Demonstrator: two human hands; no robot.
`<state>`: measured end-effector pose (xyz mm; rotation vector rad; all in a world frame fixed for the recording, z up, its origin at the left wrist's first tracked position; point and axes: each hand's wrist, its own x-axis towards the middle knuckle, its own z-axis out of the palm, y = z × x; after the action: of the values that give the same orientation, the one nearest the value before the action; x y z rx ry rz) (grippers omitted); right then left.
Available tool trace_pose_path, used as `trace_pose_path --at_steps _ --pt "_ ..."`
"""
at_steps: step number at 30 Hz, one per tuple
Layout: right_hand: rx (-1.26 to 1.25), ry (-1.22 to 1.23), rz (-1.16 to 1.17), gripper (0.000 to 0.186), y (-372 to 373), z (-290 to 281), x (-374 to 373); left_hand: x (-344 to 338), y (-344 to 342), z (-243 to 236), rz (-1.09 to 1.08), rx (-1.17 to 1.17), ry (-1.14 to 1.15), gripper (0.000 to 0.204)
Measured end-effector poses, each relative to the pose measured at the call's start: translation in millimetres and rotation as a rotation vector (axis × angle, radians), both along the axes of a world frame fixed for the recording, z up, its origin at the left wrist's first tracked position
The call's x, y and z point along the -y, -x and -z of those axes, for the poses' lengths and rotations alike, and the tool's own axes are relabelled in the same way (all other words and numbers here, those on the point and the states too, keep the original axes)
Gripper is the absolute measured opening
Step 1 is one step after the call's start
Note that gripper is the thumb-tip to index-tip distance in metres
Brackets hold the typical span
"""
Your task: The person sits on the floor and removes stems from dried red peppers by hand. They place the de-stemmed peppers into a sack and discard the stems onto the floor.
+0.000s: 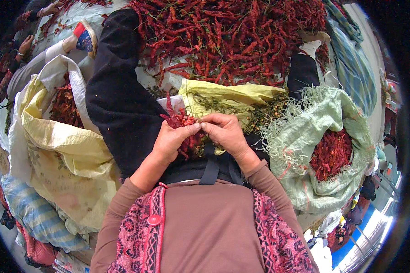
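A bunch of dried red chili peppers (178, 120) is gathered in my left hand (166, 139), its thumb pointing right. My right hand (226, 135) is closed in a pinch, thumb and forefinger meeting my left thumb tip at the edge of the bunch. What sits between those right fingertips is too small to make out. Below and beyond my hands, a yellow sack (223, 98) lies across my lap with loose green-brown stems (264, 116) on it. Past my lap spreads a large heap of dried red chilies (223, 38).
To my left stands an open cream-yellow sack (73, 159) with chilies inside. A frayed pale green sack (300, 182) holding chilies (331, 154) is on my right. Another person's hand (26, 44) and a foot in a shoe (85, 38) show at the far left. Striped bags (38, 211) lie behind.
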<state>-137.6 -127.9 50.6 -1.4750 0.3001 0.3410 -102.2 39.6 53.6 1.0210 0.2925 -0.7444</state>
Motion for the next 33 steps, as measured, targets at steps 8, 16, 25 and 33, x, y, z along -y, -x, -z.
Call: trace_pose_path --at_steps 8,16,25,33 --pt "-0.408 -0.438 0.049 0.01 -7.6 -9.9 3.5 -10.9 -4.9 0.4 0.146 0.012 -0.124 0.013" --pt "0.074 0.213 -0.023 0.011 -3.0 -2.8 -9.9 -3.7 0.7 -6.9 0.07 -0.016 -0.229 0.017" --pt "0.279 0.912 -0.034 0.008 -0.3 3.5 -1.2 -5.2 2.7 -20.3 0.225 0.0 -0.344 0.014" --pt "0.115 0.521 -0.125 0.027 25.5 38.6 10.4 158.5 -10.2 -136.3 0.528 0.026 0.0 0.036"
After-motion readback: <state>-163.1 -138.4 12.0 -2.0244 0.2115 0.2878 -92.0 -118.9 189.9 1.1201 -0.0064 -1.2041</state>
